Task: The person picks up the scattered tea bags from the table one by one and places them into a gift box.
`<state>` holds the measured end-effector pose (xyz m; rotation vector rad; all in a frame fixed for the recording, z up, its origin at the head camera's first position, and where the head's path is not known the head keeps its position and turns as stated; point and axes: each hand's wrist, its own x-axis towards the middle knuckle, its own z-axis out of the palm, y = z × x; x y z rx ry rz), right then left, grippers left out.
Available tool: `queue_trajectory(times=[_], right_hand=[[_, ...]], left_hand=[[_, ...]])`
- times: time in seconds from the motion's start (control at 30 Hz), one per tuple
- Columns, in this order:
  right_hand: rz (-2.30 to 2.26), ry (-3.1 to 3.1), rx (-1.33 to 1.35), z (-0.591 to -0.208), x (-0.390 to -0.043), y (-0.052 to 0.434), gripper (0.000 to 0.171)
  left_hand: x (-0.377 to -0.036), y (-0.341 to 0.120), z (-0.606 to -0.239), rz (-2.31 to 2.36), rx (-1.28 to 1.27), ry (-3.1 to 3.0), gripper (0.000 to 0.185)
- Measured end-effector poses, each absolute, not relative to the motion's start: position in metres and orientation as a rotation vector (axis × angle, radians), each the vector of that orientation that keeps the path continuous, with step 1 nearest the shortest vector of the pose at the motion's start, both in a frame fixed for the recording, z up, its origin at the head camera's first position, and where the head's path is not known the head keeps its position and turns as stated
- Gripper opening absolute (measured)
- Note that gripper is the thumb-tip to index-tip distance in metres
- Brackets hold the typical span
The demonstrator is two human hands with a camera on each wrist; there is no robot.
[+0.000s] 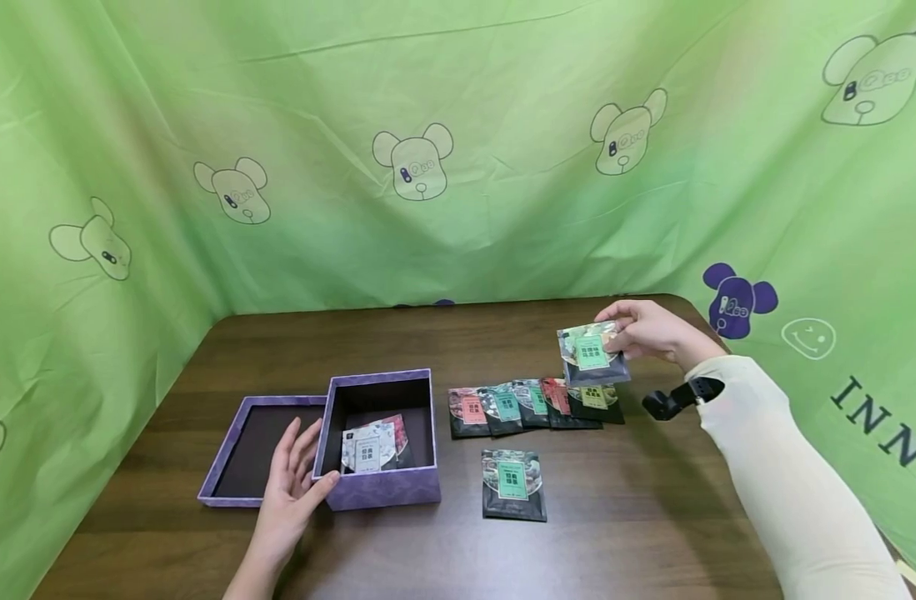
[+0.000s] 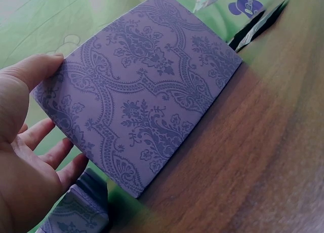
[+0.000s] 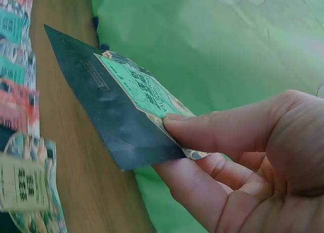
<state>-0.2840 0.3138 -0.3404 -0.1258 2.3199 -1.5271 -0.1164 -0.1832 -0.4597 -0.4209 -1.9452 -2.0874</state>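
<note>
My right hand point(image 1: 621, 333) pinches a dark sachet with a green label point(image 1: 591, 356) by its edge and holds it in the air above the right end of a row of sachets point(image 1: 533, 405). In the right wrist view the thumb and fingers point(image 3: 202, 129) clamp the sachet's point(image 3: 116, 111) corner. My left hand point(image 1: 302, 465) rests with straight fingers against the left front corner of an open purple box point(image 1: 386, 487), its thumb on the wall. The left wrist view shows the hand point(image 2: 30, 142) beside the patterned box wall point(image 2: 152, 91). A few sachets point(image 1: 371, 446) lie inside the box.
The box's purple lid point(image 1: 232, 467) lies upside down just left of the box, under my left fingers. One sachet point(image 1: 513, 484) lies alone in front of the row. The dark wooden table point(image 1: 653, 517) is ringed by a green cloth backdrop point(image 1: 458, 167).
</note>
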Motion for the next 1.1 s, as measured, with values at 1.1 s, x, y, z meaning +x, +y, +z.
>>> queue_trajectory(times=[1.1], right_hand=[[-1.644, 2.170, -0.258, -0.340, -0.298, 0.200, 0.044]], left_hand=[[-0.122, -0.183, -0.461, -2.085, -0.419, -1.951, 0.085]])
